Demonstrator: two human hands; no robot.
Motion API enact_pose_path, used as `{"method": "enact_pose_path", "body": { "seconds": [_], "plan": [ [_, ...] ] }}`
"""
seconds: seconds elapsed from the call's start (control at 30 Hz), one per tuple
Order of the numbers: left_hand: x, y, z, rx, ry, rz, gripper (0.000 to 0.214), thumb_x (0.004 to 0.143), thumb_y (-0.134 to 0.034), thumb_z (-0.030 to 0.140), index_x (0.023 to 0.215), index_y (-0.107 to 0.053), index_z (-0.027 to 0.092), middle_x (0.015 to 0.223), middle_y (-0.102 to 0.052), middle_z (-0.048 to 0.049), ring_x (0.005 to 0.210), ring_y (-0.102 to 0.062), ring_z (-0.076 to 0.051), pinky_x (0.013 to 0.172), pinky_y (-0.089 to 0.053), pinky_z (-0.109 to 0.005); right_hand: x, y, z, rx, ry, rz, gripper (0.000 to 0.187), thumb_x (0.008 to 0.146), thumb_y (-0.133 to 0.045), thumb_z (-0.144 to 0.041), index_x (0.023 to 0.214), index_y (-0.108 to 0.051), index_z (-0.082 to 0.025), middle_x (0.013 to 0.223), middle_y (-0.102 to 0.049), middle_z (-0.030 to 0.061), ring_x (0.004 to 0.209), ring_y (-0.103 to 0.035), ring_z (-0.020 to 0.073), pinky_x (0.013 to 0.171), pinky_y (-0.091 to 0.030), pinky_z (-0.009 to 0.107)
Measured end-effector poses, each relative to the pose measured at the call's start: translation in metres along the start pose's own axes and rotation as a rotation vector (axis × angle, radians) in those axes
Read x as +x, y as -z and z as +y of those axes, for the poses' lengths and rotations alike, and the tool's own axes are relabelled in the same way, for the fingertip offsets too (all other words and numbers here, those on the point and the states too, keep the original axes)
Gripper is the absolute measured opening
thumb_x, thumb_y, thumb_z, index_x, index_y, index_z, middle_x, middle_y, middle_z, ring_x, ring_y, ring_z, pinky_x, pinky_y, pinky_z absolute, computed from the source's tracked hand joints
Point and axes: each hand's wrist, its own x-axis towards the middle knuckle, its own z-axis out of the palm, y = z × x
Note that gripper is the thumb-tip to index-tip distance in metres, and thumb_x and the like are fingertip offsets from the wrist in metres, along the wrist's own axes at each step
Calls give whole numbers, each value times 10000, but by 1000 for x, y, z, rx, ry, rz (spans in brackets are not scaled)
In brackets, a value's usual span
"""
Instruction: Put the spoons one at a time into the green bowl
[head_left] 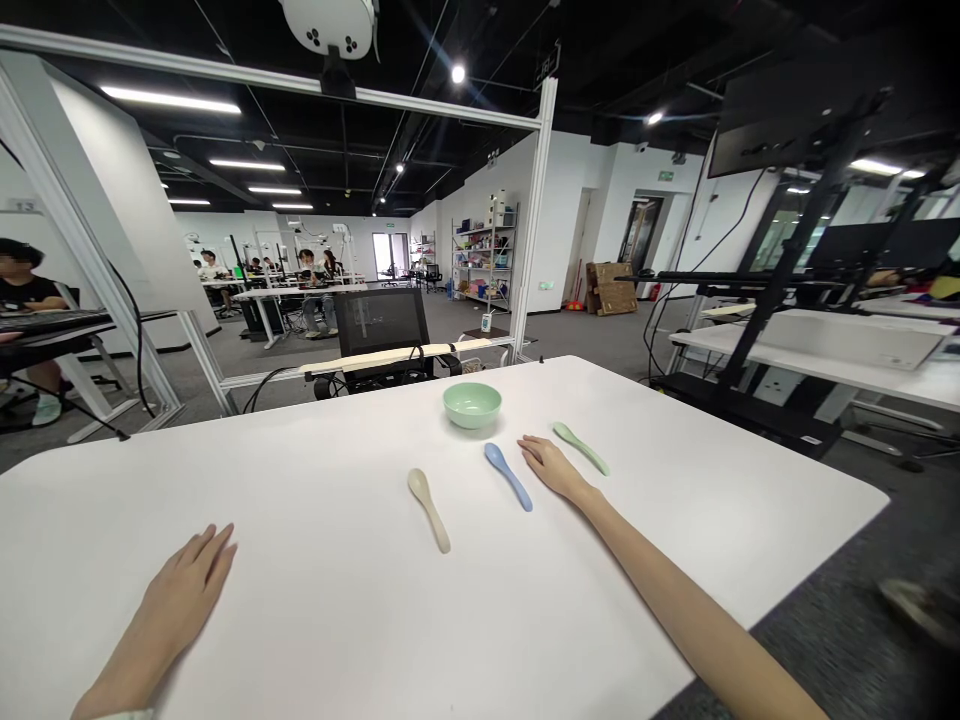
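On the white table, my left hand (184, 590) lies flat at the lower left with its fingers stretched out, apart from any object. Reaching further forward, my right hand (551, 466) rests on the tabletop, fingers extended and holding nothing. It lies between a blue spoon (508, 476) on its left and a green spoon (581, 447) on its right. A beige spoon (429, 510) is further left, nearer to me. Behind the spoons stands an upright light green bowl (472, 405); its visible inside shows no contents.
The white table (315, 560) has a metal frame (534, 220) rising beyond its far edge. A black office chair (382, 325) stands behind it. To the right are another desk (817, 360) and a dark monitor stand (776, 250). Several people sit in the background.
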Motion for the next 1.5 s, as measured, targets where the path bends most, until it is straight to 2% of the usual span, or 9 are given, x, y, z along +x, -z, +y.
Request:
{"method": "enact_pose_path", "body": {
  "seconds": [0.3,0.43,0.53,0.6,0.77,0.93,1.17,1.37,1.5],
  "plan": [
    [1,5,4,17,20,-44,858,918,-193,542,1484,-581,26,1574,-581,-208,1492,-515,-377,1256,-398,-557,0,3,-1,18,-20,13,445,1021,-452,-263,1325,-740,-113,1465,-654,211,1426,-564,334,1224,-409,498],
    [1,3,3,31,20,-36,838,922,-200,530,1476,-594,41,1565,-597,-194,1489,-523,-363,1253,-407,-538,3,17,-17,63,-68,122,409,995,-484,-265,1301,-735,-158,1443,-661,185,1390,-574,327,1196,-421,509],
    [1,0,2,38,6,-25,818,933,-204,517,1471,-600,45,1559,-603,-195,1480,-533,-357,1252,-409,-531,5,24,-52,173,-34,170,363,1006,-466,-290,1239,-722,-181,1254,-726,152,1186,-664,282,1051,-511,451],
    [1,0,1,38,-2,-18,809,941,-203,512,1469,-603,47,1554,-608,-197,1474,-539,-358,1247,-416,-532,4,23,-85,251,1,132,300,1004,-479,-293,1168,-704,-182,1096,-742,118,1004,-685,242,923,-532,389],
    [1,2,1,38,-7,-18,800,942,-212,500,1455,-613,36,1540,-615,-213,1467,-545,-368,1226,-438,-548,-12,1,-171,318,19,-124,121,986,-567,-297,1053,-614,-207,870,-691,30,767,-622,178,696,-433,287],
    [1,0,2,32,-13,19,784,930,-243,496,1436,-634,44,1529,-624,-214,1444,-567,-377,1221,-444,-556,-27,-23,-214,345,-11,-277,158,938,-649,-313,1000,-541,-216,760,-619,-6,662,-551,167,626,-357,280],
    [-1,1,5,28,4,1,806,927,-226,500,1455,-611,27,1552,-600,-219,1465,-545,-382,1236,-421,-551,-27,-35,-208,359,30,-215,193,837,-608,-106,975,-537,-221,844,-627,5,698,-549,154,641,-360,261],
    [-2,0,4,33,-28,30,769,930,-246,481,1422,-642,42,1511,-641,-218,1439,-571,-371,1220,-439,-542,30,8,-164,263,59,50,130,909,-534,-176,968,-646,-208,802,-684,19,714,-597,175,659,-410,266],
    [-1,1,5,24,-16,36,767,929,-250,484,1408,-650,38,1506,-641,-231,1416,-587,-383,1202,-453,-548,87,38,-141,-37,-12,73,248,911,-529,-130,977,-767,-154,915,-787,95,835,-673,208,755,-466,272]
  ]
}}
